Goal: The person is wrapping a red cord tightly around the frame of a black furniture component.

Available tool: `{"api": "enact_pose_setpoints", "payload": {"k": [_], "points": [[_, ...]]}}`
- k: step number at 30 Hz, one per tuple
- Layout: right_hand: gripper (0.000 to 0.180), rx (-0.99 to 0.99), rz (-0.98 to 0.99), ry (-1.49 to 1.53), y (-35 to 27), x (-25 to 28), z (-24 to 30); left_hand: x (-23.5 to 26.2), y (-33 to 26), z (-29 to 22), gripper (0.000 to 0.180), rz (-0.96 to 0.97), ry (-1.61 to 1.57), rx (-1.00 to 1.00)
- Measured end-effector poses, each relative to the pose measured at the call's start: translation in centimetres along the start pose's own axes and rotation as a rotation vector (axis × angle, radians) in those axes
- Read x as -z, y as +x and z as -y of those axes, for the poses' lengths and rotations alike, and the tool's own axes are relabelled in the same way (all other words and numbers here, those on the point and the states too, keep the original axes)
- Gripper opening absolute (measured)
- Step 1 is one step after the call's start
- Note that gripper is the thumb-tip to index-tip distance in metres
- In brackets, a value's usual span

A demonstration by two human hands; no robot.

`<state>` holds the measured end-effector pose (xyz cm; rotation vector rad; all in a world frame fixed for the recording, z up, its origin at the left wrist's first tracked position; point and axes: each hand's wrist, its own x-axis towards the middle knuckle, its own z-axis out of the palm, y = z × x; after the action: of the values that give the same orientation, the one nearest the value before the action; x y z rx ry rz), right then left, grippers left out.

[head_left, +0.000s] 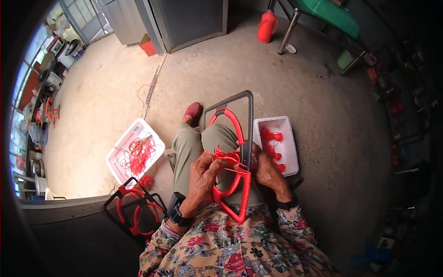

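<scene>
Across my lap stands a dark frame (252, 117) with rounded corners and curved inner bars, its lower part wrapped closely in red cord (245, 196). My left hand (203, 173) is closed in a pinch on a strand of red cord, beside a loose red bunch (221, 153) at the frame's middle. A taut strand runs from there toward the frame's right side. My right hand (266, 168) grips that side of the frame, its fingertips partly hidden behind the bar. The upper bars are bare, apart from a red-wrapped inner curve.
A white tray (113, 159) at left holds tangled red cord and scissors (140, 144). Another white tray (295, 152) at right holds red cord bundles. A second red-wrapped frame (121, 210) rests at lower left. A red thermos (266, 27) stands by a green-topped table (330, 16).
</scene>
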<state>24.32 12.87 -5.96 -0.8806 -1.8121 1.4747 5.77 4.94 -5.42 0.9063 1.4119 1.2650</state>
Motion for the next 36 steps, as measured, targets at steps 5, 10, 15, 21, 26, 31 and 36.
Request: {"api": "enact_pose_setpoints", "payload": {"k": [5, 10, 15, 21, 26, 31, 36], "points": [[0.010, -0.094, -0.235, -0.394, -1.7, 2.2, 6.7, 0.3, -1.2, -4.0, 0.022, -0.076, -0.158, 0.138], [0.020, 0.331, -0.026, -0.626, -0.2, -0.9, 10.1, 0.1, -1.8, -5.1, 0.017, -0.019, 0.026, -0.029], [0.027, 0.361, 0.074, -0.733, 0.0, -0.4, 10.7, -1.1, -2.2, -6.5, 0.009, 0.068, 0.147, -0.383], [0.027, 0.126, 0.038, -0.168, -1.6, 2.5, 9.9, -0.8, -1.8, -6.7, 0.022, 0.089, -0.328, -0.216], [0.023, 0.260, -0.218, 1.002, -5.9, 10.2, 8.7, -1.0, -0.8, -2.1, 0.038, 0.131, -0.326, -0.161], [0.020, 0.116, -0.566, 1.059, -15.8, 19.1, 0.1, -1.9, -0.9, 1.4, 0.043, 0.148, -0.415, 0.254], [0.017, -0.394, -0.834, 0.755, -27.3, 21.9, -12.0, -3.6, -0.4, 0.8, 0.043, 0.301, -0.635, 0.398]]}}
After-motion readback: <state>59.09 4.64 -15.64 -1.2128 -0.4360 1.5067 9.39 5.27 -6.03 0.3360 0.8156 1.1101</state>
